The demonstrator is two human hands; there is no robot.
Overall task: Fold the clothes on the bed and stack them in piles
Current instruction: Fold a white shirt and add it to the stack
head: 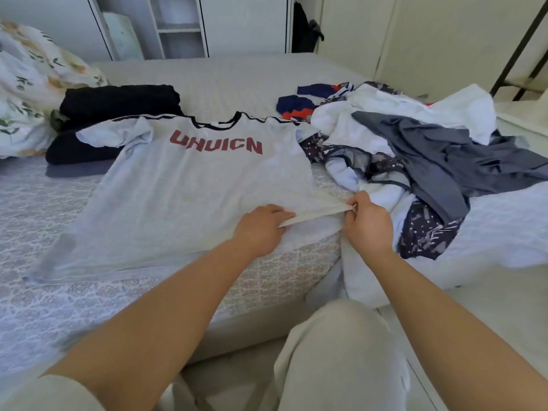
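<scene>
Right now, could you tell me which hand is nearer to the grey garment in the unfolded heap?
Right. The right hand pinches the shirt hem beside the heap, below-left of the grey garment; the left hand is farther left.

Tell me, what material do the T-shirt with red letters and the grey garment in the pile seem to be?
T-shirt: probably thin cotton-like jersey, matte; it lies limp with soft wrinkles. Grey garment: possibly a smoother synthetic knit; its folds look smooth, with a faint sheen. Neither is certain from the look alone.
</scene>
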